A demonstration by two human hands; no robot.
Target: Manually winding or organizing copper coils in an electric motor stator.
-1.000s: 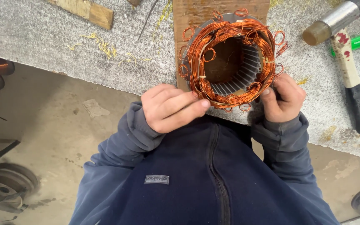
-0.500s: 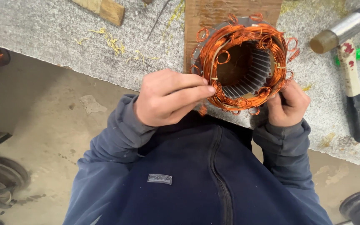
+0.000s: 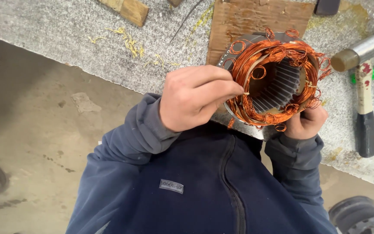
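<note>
While my left hand (image 3: 195,97) curls over, fingertips pinched together on the copper winding (image 3: 256,65) at the near rim of the motor stator (image 3: 278,82), my right hand (image 3: 306,122) grips the stator's lower edge from beneath. Past it lies a brown cardboard sheet (image 3: 256,19); right of my right hand rests a hammer (image 3: 364,86).

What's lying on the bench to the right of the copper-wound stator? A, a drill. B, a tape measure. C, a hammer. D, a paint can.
C: a hammer with a metal head and pale, dark-gripped handle lies on the bench right of the stator.
</note>
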